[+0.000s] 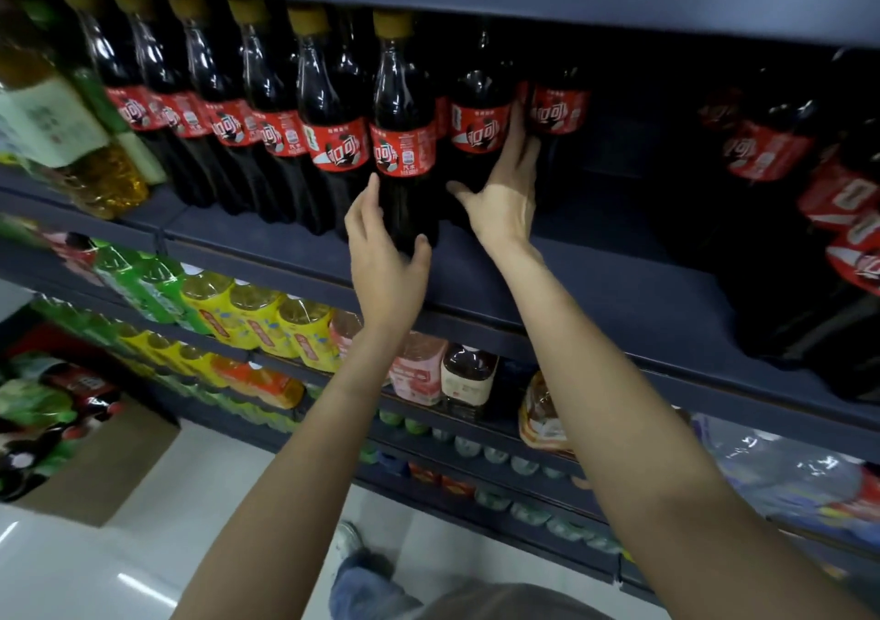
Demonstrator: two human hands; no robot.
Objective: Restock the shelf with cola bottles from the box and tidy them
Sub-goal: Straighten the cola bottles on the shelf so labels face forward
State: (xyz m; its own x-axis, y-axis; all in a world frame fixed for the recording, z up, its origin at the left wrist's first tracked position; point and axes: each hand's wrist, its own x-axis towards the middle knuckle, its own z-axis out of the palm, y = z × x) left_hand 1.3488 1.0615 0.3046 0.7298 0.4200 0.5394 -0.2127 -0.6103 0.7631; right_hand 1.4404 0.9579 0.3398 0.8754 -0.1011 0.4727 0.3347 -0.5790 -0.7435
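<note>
Straightening the cola row, restock partly done.
Left hand (386,257) cups the front bottle (405,143); right hand (505,190), fingers straight, presses the next bottle (478,114) beside it. Shelf (619,276) right of that stands bare; box (95,457) holds more.

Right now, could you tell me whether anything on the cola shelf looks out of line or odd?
The two cola bottles by the right hand stand further back than the front row, which ends at the bottle in the left hand. Beyond them the shelf is bare. Nothing looks spilled or damaged.
</note>
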